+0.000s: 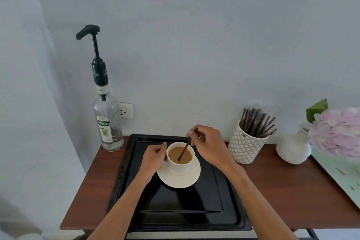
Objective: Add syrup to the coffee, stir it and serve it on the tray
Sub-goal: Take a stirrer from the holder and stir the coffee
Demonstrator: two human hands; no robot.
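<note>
A white cup of milky coffee (180,163) stands on a white saucer (182,180) in the far half of a black tray (210,206). My left hand (153,157) grips the cup's left side. My right hand (208,143) pinches the top of a dark stir stick (184,151), whose lower end sits in the coffee. A clear syrup bottle (107,121) with a black pump stands off the tray at the table's back left corner.
A patterned white holder (244,147) with several dark stir sticks stands right of the tray. Further right are a white vase (294,146) and pink flowers (337,132). The brown table (288,187) meets the wall behind; a socket (126,110) is behind the bottle.
</note>
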